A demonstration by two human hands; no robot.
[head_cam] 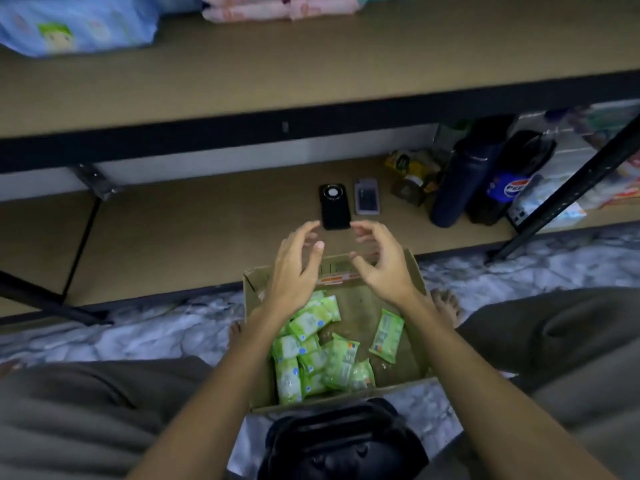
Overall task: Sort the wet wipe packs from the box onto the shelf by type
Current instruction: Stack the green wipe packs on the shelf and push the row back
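Both hands hovering over box (414, 271).
Left hand (294, 263) and right hand (379, 261) are grasping nothing, fingers loosely curled; green wipe packs (320, 355) lying inside.

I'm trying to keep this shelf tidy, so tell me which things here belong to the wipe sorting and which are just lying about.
Belongs to the job:
green wet wipe packs
cardboard box
lower shelf

Just lying about:
black phone
grey phone
dark flask
Pepsi bottle
blue package
pink packs
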